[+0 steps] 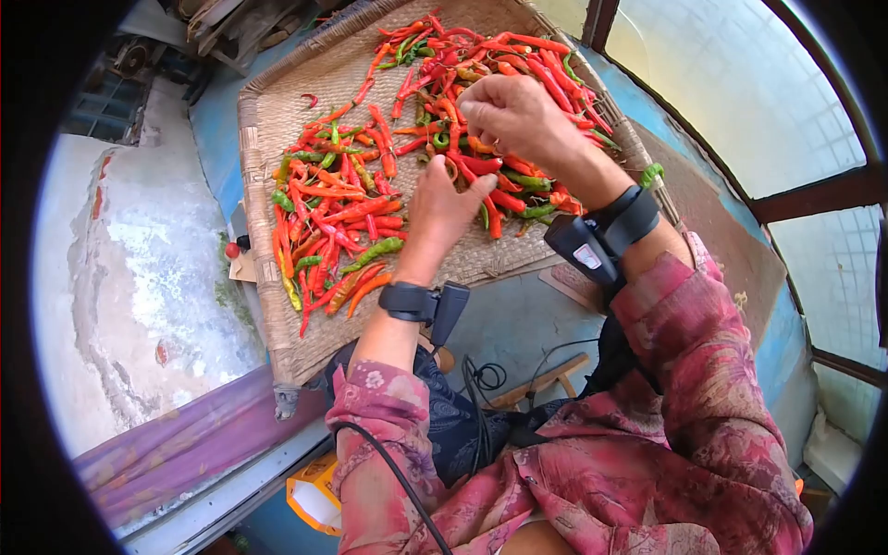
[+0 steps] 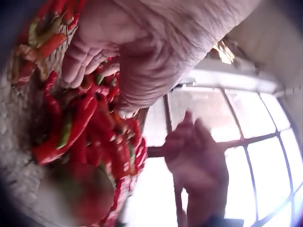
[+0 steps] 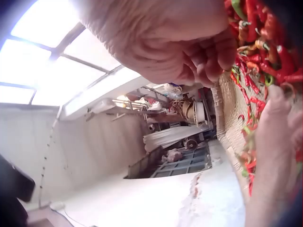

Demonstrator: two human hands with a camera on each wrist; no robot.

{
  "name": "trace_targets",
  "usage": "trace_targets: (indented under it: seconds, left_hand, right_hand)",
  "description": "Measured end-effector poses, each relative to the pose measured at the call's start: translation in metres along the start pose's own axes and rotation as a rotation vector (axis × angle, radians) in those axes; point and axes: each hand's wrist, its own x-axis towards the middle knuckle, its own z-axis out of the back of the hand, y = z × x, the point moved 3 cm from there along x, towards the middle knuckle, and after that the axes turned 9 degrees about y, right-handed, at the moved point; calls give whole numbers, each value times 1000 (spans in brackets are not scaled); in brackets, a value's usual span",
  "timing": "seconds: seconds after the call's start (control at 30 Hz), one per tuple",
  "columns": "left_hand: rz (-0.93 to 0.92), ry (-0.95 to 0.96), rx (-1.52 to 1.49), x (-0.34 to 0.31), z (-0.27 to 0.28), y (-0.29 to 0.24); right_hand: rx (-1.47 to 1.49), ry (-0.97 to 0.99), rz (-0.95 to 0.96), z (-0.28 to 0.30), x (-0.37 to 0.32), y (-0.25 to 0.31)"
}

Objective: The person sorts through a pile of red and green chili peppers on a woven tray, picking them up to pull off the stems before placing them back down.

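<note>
Red chili peppers (image 1: pixel 356 208), mixed with some green and orange ones, lie in two heaps on a woven tray (image 1: pixel 277 111). My left hand (image 1: pixel 437 215) is low over the near edge of the right-hand heap, thumb spread away from the fingers. In the left wrist view, its fingertips reach among the red chilies (image 2: pixel 102 125), with nothing visible gripped between them. Higher over the same heap is my right hand (image 1: pixel 518 116), its fingers bent toward the palm. The right wrist view shows those curled fingers (image 3: pixel 215 59) beside the chilies; I cannot tell whether they hold one.
The tray's raised, bound rim (image 1: pixel 248 157) surrounds the chilies. One green chili (image 1: pixel 652 174) is at the right rim. Framed window panes (image 1: pixel 740 83) stand on the right. A purple cloth (image 1: pixel 176 407) lies at lower left, and a black cable (image 1: pixel 481 388) hangs near the person's lap.
</note>
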Motion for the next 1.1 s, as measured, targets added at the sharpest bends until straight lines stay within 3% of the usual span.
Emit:
trace_targets:
  seconds: [0.03, 0.1, 0.2, 0.33, 0.4, 0.57, 0.67, 0.77, 0.83, 0.9, 0.93, 0.97, 1.03, 1.1]
  left_hand:
    - [17, 3, 119, 1, -10, 1]
    - [28, 1, 237, 3, -20, -2]
    - [-13, 30, 168, 8, -30, -3]
    - [-73, 4, 162, 10, -36, 4]
    - [-150, -20, 12, 10, -36, 8]
    - [-61, -24, -110, 20, -33, 31]
    - [27, 53, -715, 18, -7, 30]
    - [-131, 28, -981, 16, 26, 17]
    - [-148, 29, -1010, 9, 40, 2]
    - [-229, 31, -1092, 7, 43, -8]
    - [-285, 75, -1046, 8, 41, -11]
    - [-202, 128, -948, 7, 36, -9]
    - [-248, 92, -595, 1, 39, -24]
    - [-181, 134, -509, -1, 40, -29]
  right_hand:
    - [-159, -84, 161, -3, 2, -3]
    - [-171, -73, 143, -2, 0, -7]
    - [-110, -82, 64, 5, 2, -3]
    - [-103, -86, 145, 1, 7, -6]
    - [-98, -71, 124, -4, 5, -6]
    - [-36, -10, 22, -9, 5, -6]
    - [-153, -54, 69, -10, 7, -17]
    - [-228, -81, 59, -14, 9, -22]
    - [-74, 126, -38, -24, 10, -18]
    - [516, 271, -260, -40, 1, -27]
    - [659, 321, -207, -47, -4, -15]
    - [801, 373, -153, -52, -10, -3]
    - [832, 272, -278, -60, -6, -17]
    - [777, 248, -375, -53, -8, -21]
